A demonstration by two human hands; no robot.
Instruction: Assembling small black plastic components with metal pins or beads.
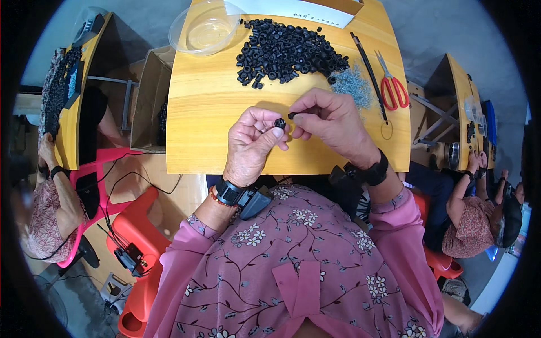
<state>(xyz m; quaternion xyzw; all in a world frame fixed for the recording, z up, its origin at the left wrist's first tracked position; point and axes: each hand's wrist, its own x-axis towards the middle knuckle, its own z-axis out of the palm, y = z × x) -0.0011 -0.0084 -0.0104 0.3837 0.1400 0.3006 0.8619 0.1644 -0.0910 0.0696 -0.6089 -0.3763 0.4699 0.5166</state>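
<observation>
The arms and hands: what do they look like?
The left hand and right hand are bare. Each wrist has a black strap with a dark box; the left also has a red bracelet. The sleeves are pink with patterned cuffs.

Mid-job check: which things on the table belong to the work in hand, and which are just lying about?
In the work:
cylindrical black part in the left hand
small dark piece in the right hand
heap of black parts, apparently matching
pale bluish bits, probably

Apparently just lying about:
red-handled scissors
thin black rod
clear bowl
white box
</observation>
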